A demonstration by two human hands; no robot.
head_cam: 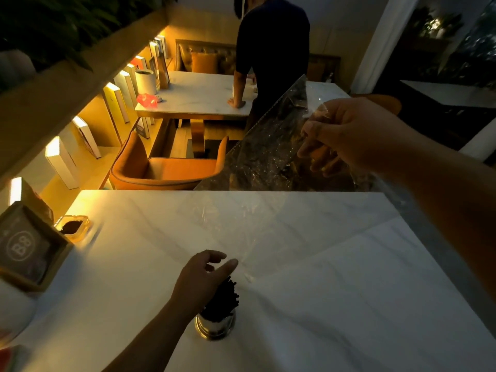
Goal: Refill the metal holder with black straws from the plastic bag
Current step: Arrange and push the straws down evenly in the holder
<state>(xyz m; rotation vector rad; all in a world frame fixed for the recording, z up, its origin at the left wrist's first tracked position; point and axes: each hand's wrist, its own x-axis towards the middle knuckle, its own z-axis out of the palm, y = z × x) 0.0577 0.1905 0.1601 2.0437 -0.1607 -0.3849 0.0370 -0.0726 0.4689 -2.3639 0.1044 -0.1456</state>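
I see the metal holder [214, 327] standing upright on the white marble table [349, 304], close to me and a little left of centre; it is packed with black straws [224, 298], their tips fanning up and to the right; my left hand [202, 277] lies right over the bundle, palm against the straws' left side, fingers loosely spread and apart, the index finger stretched out past the tips toward the lower corner of the plastic bag [268, 167]; whether that fingertip touches the film I cannot tell. My right hand [346, 135] is raised well above and to the right of the holder, thumb and fingers pinched together on the bag's upper edge; the clear bag hangs from it as a wide sheet slanting down toward the straws; I make out no straws inside it, though the film is glary. At the table's left edge sits a small amber dish [73, 227] with something dark in it, beside a framed sign [25, 248].
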